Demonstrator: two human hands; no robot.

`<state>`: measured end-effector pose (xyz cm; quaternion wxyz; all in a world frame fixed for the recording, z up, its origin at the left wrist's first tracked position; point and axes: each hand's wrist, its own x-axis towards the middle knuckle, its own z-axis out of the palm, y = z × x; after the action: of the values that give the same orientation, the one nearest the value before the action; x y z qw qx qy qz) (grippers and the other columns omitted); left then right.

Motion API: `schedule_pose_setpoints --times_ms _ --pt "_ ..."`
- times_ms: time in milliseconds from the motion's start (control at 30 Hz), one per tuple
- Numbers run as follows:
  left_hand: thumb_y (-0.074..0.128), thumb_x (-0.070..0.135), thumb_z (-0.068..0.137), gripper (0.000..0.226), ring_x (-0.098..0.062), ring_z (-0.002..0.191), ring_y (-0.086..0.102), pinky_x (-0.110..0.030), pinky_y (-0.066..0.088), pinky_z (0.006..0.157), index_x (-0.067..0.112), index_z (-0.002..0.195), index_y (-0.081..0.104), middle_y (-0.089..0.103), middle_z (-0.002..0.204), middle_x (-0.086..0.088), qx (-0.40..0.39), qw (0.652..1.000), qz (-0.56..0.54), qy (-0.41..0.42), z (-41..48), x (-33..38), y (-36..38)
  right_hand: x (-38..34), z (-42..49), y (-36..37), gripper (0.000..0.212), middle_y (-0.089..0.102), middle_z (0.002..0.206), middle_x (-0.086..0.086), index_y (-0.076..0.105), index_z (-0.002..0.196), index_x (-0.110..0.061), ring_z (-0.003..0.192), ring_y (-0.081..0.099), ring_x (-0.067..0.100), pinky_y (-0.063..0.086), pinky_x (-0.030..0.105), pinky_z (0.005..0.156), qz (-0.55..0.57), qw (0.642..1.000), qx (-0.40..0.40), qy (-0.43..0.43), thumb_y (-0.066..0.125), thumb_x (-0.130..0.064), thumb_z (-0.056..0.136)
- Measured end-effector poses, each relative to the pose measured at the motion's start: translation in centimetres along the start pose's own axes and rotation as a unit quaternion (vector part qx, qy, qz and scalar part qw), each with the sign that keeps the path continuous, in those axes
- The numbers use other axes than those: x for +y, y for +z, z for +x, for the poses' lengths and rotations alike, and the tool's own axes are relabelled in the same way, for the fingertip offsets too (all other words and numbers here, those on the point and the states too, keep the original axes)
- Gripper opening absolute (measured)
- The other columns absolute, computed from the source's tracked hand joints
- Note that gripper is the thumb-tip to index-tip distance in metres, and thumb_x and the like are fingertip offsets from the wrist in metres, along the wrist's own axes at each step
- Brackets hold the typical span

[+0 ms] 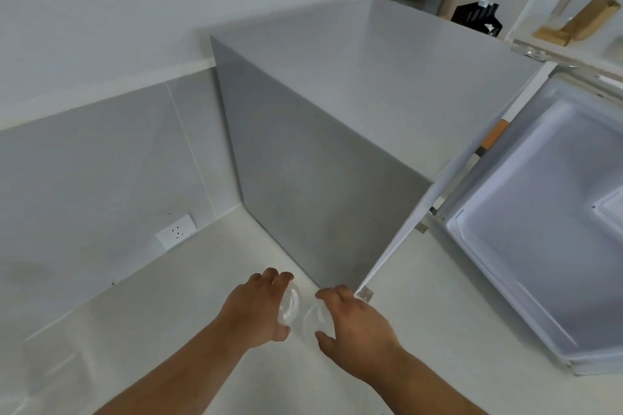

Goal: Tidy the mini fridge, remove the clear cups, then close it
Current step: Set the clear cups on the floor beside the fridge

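Seen from above, a grey mini fridge (354, 131) stands on a pale counter (168, 330) against the far wall, and its door (539, 229) is swung wide open to the right, the white inner lining facing up toward the camera. Both bare hands reach down to the counter just in front of the fridge's near left corner. The left hand (256, 307) curls around one clear cup (290, 304), fingers over its far side and thumb on the near side, holding it at the rim. Just to the right, the right hand (350, 320) grips a second clear cup (315, 318) in the same way, fingers spread across the top and thumb below. The two cups sit side by side, near each other; whether they already rest on the counter or hang slightly above it is hard to tell through the transparent plastic. A white wall socket (176, 231) is set low in the wall to the left, well apart from the hands.
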<state>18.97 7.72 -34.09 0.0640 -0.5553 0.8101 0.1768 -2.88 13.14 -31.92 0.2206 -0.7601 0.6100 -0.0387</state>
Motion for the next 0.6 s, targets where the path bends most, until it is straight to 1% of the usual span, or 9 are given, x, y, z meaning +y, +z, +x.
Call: schedule_pose_setpoints --times_ms 167,367,600 --pt "0.075 0.058 0.076 0.098 -0.023 0.126 0.051 -0.039 0.053 0.097 0.029 0.155 0.026 0.043 0.148 0.003 -0.02 1.0 0.01 0.01 1.1 -1.1 1.4 0.1 0.6 1.6 0.06 0.048 0.137 -0.009 0.036 0.142 -0.037 0.104 0.064 0.017 0.06 0.035 0.082 -0.003 1.0 -0.015 0.014 0.061 -0.051 0.089" --pt "0.076 0.059 0.074 0.098 -0.024 0.125 0.052 -0.04 0.053 0.097 0.029 0.154 0.026 0.044 0.147 0.001 -0.04 0.999 0.018 0.024 2.3 -2.2 3.4 -0.4 1.4 3.5 0.058 0.048 0.134 -0.009 0.037 0.14 -0.036 0.097 0.064 0.017 0.058 0.032 0.077 -0.009 0.999 -0.025 0.022 0.061 -0.049 0.089" --pt "0.076 0.059 0.074 0.097 -0.023 0.127 0.049 -0.037 0.05 0.1 0.029 0.152 0.026 0.044 0.147 0.001 -0.044 0.998 0.033 0.041 3.7 -3.4 5.3 -0.5 2.2 5.1 0.056 0.046 0.133 -0.006 0.035 0.14 -0.034 0.099 0.063 0.022 0.053 0.033 0.073 -0.019 0.998 -0.051 0.022 0.06 -0.046 0.091"
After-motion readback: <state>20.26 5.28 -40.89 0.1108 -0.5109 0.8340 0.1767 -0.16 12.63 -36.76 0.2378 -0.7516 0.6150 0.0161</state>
